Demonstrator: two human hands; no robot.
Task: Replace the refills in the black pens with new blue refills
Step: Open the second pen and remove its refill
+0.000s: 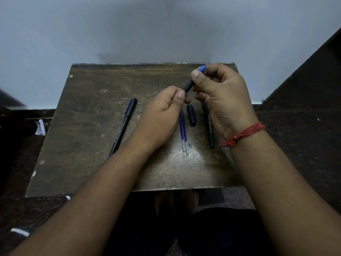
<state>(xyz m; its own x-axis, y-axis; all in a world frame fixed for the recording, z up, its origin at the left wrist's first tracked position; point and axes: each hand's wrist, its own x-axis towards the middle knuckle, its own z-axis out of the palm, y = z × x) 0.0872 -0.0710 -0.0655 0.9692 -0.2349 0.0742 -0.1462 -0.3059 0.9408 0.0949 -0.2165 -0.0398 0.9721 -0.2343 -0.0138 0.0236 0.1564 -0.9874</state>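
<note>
Held pen (pixel 189 85): above blue refills (pixel 183 132), gripped by left hand (pixel 164 115) and right hand (pixel 221 95).
Capped pens (pixel 122 126): flanking refills on worktop (pixel 83 145); right one reads "OCTANE".
Cap (pixel 191 115): beside refills.

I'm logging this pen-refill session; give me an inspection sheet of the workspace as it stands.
Surface: worn dark board, scratched.
Job's things: uncapped pen held in both hands; capped pen at left; another pen at right; two blue refills and loose cap in the middle.
Clutter: paper scrap off the board's left edge.
Grips: left hand and right hand both closed on the pen.
Cables: nothing seen.
Surroundings: pale wall.
</note>
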